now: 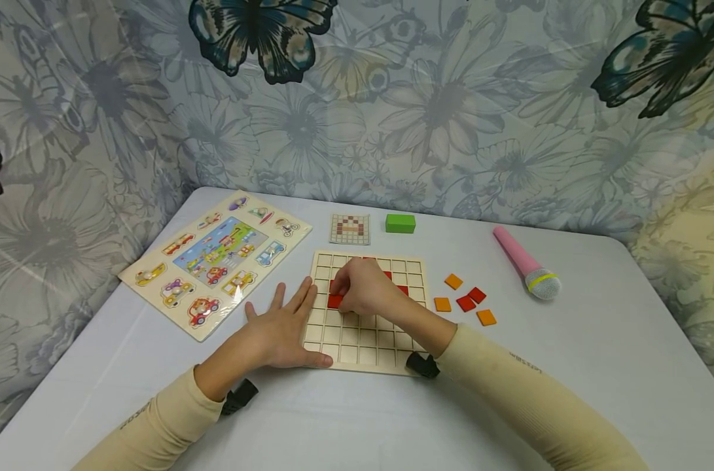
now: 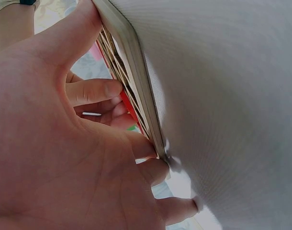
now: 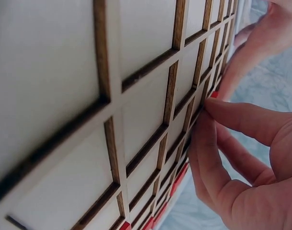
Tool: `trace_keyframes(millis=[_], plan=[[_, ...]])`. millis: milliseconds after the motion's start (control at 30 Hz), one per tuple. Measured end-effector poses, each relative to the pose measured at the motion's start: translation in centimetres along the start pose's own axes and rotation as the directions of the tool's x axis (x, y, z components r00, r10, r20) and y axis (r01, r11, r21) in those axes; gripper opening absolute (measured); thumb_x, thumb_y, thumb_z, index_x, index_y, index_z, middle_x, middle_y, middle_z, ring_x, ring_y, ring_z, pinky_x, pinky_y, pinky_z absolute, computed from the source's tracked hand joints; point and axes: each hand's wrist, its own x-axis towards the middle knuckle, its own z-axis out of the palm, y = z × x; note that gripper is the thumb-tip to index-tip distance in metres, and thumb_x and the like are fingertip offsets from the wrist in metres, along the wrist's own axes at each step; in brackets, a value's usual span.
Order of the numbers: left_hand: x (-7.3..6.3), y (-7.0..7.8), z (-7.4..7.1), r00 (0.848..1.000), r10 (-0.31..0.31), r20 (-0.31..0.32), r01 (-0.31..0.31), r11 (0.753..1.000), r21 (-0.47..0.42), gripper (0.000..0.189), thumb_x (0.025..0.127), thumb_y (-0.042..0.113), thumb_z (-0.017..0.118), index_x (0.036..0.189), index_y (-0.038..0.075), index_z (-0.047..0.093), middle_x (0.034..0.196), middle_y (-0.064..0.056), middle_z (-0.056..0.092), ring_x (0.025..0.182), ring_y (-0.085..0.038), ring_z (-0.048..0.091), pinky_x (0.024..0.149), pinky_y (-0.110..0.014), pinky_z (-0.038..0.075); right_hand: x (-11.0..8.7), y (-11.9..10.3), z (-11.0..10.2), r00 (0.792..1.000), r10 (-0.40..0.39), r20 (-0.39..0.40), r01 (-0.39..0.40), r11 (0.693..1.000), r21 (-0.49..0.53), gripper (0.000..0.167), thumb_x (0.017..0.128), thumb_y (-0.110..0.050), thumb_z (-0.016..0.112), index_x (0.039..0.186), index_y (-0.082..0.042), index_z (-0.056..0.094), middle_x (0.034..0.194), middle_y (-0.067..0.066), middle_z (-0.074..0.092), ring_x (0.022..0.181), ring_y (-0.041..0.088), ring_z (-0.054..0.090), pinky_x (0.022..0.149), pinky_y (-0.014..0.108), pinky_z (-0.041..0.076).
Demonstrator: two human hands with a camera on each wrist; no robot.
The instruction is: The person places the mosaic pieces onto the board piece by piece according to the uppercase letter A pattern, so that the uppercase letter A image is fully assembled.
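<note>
A square wooden grid board (image 1: pixel 357 356) lies on the white table with several red tiles (image 1: pixel 335 301) in its cells. My left hand (image 1: pixel 283 330) is spread flat at the board's left edge, the thumb on its near-left corner and the fingertips along its side. Over the upper-left cells, my right hand (image 1: pixel 365 288) pinches a red tile down at the board with bent fingers, which largely hide it. In the right wrist view the thumb and fingertips (image 3: pixel 210 103) meet right at the grid. The left wrist view shows red (image 2: pixel 129 104) beside these fingers.
Loose orange tiles (image 1: pixel 442 304) and red tiles (image 1: pixel 466 303) lie right of the board. Behind it are a small pattern card (image 1: pixel 349 229) and a green block (image 1: pixel 400 224). A picture puzzle (image 1: pixel 215 261) lies left, and a pink toy microphone (image 1: pixel 524 261) right.
</note>
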Motion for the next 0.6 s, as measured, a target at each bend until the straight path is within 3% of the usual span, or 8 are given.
trace_keyframes(millis=[600], plan=[[-0.13, 0.15, -0.05, 1.000, -0.002, -0.003, 0.002, 1.000, -0.001, 0.132, 0.077, 0.080, 0.072, 0.169, 0.012, 0.006, 0.177, -0.001, -0.005, 0.159, -0.050, 0.005, 0.102, -0.092, 0.015, -0.12, 0.03, 0.06, 1.000, -0.011, -0.014, 0.011, 1.000, 0.000, 0.020, 0.072, 0.001, 0.088, 0.087, -0.010, 0.081, 0.075, -0.002, 0.070, 0.077, 0.014, 0.060, 0.066, 0.024, 0.050]])
